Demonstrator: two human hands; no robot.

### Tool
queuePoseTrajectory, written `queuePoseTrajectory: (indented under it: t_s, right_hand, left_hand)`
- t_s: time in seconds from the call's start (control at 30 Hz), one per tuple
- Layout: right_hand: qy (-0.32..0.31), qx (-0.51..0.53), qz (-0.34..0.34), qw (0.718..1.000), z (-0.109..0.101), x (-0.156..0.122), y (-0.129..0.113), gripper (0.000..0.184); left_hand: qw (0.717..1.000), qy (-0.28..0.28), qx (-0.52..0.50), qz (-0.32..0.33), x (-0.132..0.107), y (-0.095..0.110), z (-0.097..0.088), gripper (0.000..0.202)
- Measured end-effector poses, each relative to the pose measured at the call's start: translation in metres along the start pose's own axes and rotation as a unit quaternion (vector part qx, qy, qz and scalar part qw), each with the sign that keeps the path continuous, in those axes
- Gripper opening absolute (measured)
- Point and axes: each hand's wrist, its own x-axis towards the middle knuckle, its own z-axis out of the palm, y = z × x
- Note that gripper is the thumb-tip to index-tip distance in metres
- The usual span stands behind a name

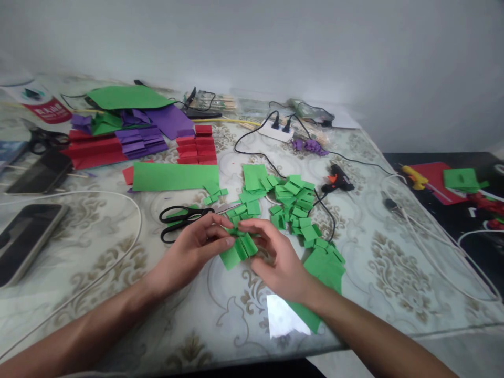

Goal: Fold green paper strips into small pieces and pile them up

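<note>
My left hand (192, 252) and my right hand (277, 260) meet over the table's front middle, both pinching a small folded strip of green paper (239, 251) between thumb and fingers. Black-handled scissors (185, 218) lie just beyond my left hand. A heap of several small folded green paper pieces (293, 202) is spread beyond and to the right of my right hand. Larger green sheets (326, 265) lie under and beside my right wrist.
A green strip (173, 176), red folded stacks (197, 144) and purple paper (142, 139) lie at the back left. A black glue gun (336, 181) and power strip (275, 131) with cables sit at the back right. Two phones (27, 233) rest at the left.
</note>
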Motion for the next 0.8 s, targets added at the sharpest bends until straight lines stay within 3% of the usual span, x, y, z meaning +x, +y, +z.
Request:
queuePoseTrajectory:
  t_s: [0.1, 0.2, 0.27, 0.37, 0.5, 0.57, 0.67, 0.73, 0.8]
  right_hand:
    - [-0.068, 0.204, 0.157, 0.964, -0.005, 0.007, 0.000, 0.057]
    - [-0.087, 0.304, 0.248, 0.916, -0.007, 0.012, -0.001, 0.035]
    - [-0.099, 0.305, 0.268, 0.909, -0.006, 0.013, -0.001, 0.039]
    - [-0.097, 0.278, 0.258, 0.920, -0.003, 0.014, -0.001, 0.045]
    - [-0.068, 0.230, 0.237, 0.941, -0.002, 0.016, -0.002, 0.031]
    - [-0.040, 0.216, 0.237, 0.946, -0.003, 0.018, -0.002, 0.027]
    - [0.014, 0.218, 0.225, 0.949, -0.005, 0.021, 0.000, 0.028]
    - [0.041, 0.238, 0.205, 0.948, -0.007, 0.023, 0.002, 0.033]
    - [0.071, 0.264, 0.195, 0.942, -0.009, 0.026, 0.003, 0.035]
  left_hand:
    - [0.995, -0.005, 0.068, 0.066, -0.003, -0.001, -0.002, 0.018]
    - [0.986, -0.009, 0.117, 0.119, -0.004, -0.001, -0.005, 0.014]
    - [0.978, -0.019, 0.146, 0.149, -0.003, -0.002, -0.007, 0.014]
    - [0.960, -0.047, 0.200, 0.189, -0.002, -0.003, -0.009, 0.013]
    - [0.924, -0.032, 0.292, 0.244, 0.000, -0.006, -0.012, 0.017]
    - [0.895, 0.027, 0.350, 0.275, 0.003, -0.005, -0.016, 0.017]
    - [0.815, 0.149, 0.466, 0.310, 0.007, 0.001, -0.028, 0.009]
    - [0.756, 0.192, 0.559, 0.283, 0.009, 0.009, -0.036, 0.014]
    - [0.709, 0.169, 0.652, 0.210, 0.009, 0.018, -0.040, 0.019]
